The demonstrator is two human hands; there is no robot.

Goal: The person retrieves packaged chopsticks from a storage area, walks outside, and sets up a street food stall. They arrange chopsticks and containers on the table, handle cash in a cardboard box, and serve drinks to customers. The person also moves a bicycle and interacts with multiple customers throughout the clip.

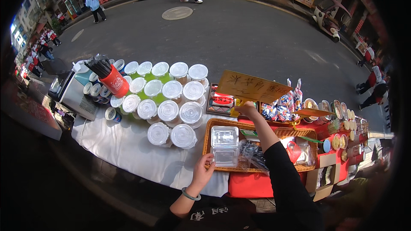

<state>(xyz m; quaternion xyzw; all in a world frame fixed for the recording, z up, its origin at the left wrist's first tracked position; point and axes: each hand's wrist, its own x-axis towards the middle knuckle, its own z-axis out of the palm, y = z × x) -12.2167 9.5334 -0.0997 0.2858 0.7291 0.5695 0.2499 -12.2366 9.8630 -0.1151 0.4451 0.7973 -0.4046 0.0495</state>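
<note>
My left hand [204,170], with a bangle on its wrist, has its fingers and thumb at the near left corner of a clear plastic hinged food container [224,157]. That container lies beside another clear one in a wicker basket [207,141]. My right hand [245,109] reaches over the basket and is closed around the yellow stand of a tan sign board [253,86] with handwriting on it. Under the board is a dark tray [221,113] of red-and-white packets. Black plastic bags [253,154] lie in the basket, right of the containers.
Several lidded drink cups [168,110] stand on the white cloth [135,147] at left, with a red cup of black straws [115,81]. At right are a smaller wicker basket [313,150], an open cardboard box [327,173] and tubs of food. Pedestrians are on the street beyond.
</note>
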